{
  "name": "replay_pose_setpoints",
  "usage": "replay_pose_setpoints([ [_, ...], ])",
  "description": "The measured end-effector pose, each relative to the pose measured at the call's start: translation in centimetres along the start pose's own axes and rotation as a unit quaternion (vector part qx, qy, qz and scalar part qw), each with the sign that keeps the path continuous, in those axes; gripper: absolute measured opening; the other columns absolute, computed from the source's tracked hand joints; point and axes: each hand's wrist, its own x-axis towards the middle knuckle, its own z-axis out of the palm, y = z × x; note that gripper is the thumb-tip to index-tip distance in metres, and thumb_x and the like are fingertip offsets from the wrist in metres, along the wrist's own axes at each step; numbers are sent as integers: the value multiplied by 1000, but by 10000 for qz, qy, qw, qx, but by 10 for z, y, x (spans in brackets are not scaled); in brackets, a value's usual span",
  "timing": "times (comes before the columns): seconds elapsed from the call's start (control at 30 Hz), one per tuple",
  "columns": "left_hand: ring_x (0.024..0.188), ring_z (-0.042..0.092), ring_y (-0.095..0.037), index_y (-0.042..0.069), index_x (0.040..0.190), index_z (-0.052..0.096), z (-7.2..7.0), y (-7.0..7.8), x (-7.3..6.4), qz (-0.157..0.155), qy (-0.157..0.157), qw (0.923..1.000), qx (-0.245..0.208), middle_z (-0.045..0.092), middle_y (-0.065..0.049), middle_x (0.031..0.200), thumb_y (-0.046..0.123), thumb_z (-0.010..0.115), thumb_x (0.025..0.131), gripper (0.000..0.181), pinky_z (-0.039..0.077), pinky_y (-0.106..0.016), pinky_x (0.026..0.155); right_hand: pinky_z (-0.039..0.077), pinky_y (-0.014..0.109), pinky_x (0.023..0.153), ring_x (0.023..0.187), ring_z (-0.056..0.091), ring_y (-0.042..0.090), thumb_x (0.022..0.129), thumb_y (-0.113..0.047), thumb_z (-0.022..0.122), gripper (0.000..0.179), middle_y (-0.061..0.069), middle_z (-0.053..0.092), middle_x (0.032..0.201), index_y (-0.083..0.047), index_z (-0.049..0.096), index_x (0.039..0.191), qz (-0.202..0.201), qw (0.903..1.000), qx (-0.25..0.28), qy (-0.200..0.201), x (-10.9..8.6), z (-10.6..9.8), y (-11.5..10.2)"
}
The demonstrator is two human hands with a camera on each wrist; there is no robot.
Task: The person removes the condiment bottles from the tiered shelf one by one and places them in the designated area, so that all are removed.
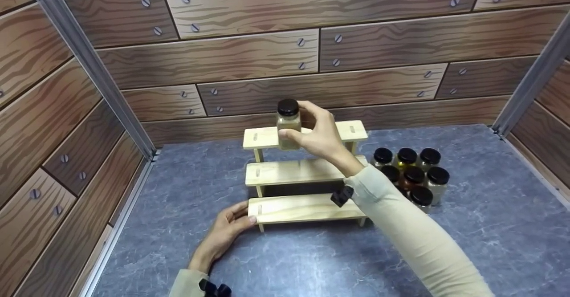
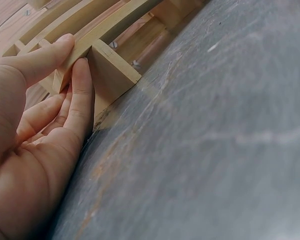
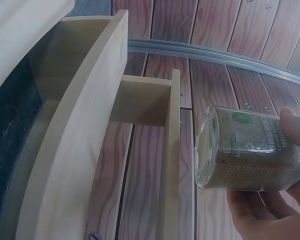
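Note:
My right hand [image 1: 321, 132] holds a square glass spice jar [image 1: 288, 128] with a black lid, thumb on the near side and fingers behind. The jar is upright and overlaps the top tier of a three-tier wooden shelf [image 1: 289, 210] in the head view. In the right wrist view, a gap shows between the base of the jar [image 3: 255, 150], filled with brownish powder, and the top board [image 3: 174, 150]. At the bottom tier's left end, my left hand [image 1: 225, 228] pinches the board [image 2: 72, 62], thumb above and fingers below.
Several black-lidded jars [image 1: 414, 174] stand grouped on the dark marbled tabletop [image 1: 481, 208], right of the shelf. Behind rises a wood-pattern wall [image 1: 258, 52], with metal corner posts [image 1: 95, 65] and side walls.

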Motion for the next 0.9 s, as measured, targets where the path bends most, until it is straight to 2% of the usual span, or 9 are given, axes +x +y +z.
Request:
replay_pose_setpoints([
  [0.27, 124, 66, -19, -18, 158, 32, -2, 1, 0, -30, -143, 9999, -50, 48, -36, 155, 5, 70, 101, 72, 57, -29, 109, 63, 41, 100, 107, 76, 26, 80, -5, 93, 59, 13, 78, 118, -4, 69, 134, -107, 9998, 92, -104, -12, -14, -5],
  [0.67, 123, 67, -20, -19, 157, 31, -3, -1, 0, -65, -42, 9999, -102, 47, -38, 155, 4, 71, 100, 74, 57, -30, 108, 65, 35, 95, 104, 76, 21, 78, -4, 94, 60, 10, 78, 117, -4, 70, 133, -287, 9996, -6, -62, -32, -36, -16],
  [0.9, 124, 66, -20, -19, 157, 31, -3, 0, 0, -79, -41, 9999, -87, 46, -37, 156, 5, 71, 100, 74, 57, -30, 109, 65, 34, 93, 104, 75, 21, 77, 2, 93, 60, 10, 78, 117, -3, 70, 132, -340, 9991, 215, -101, -46, -51, -18],
])
